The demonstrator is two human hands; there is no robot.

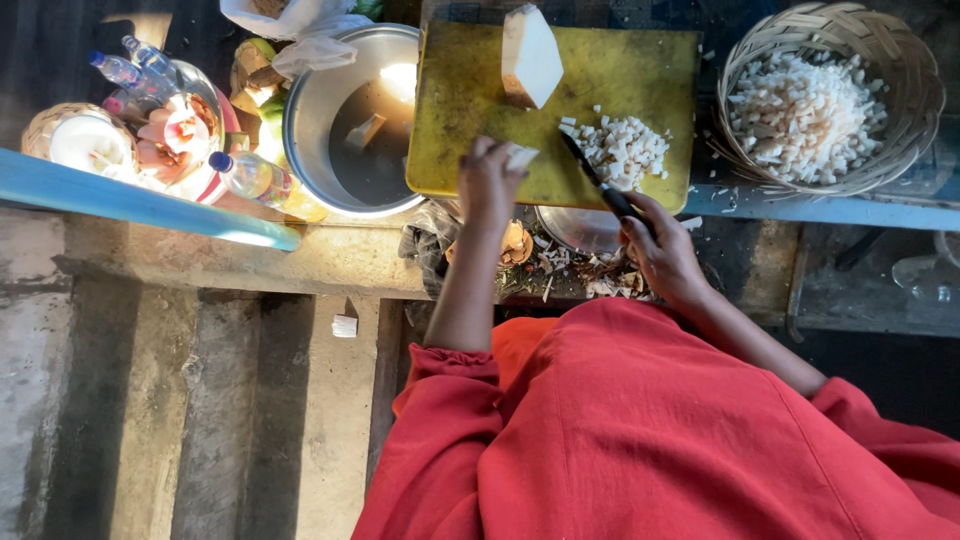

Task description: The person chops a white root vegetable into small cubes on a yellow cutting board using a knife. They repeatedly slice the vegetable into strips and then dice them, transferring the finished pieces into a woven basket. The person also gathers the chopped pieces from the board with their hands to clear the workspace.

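Note:
My left hand rests on the near edge of a yellow cutting board and pinches a small white slice of vegetable. My right hand grips the dark handle of a knife, whose blade points up toward a pile of small white diced pieces on the board. A large white peeled chunk stands at the far edge of the board.
A woven basket at the right holds many diced white pieces. A metal pot with dark liquid sits left of the board. Plastic bottles, a bowl and peel scraps lie around. My red garment fills the bottom.

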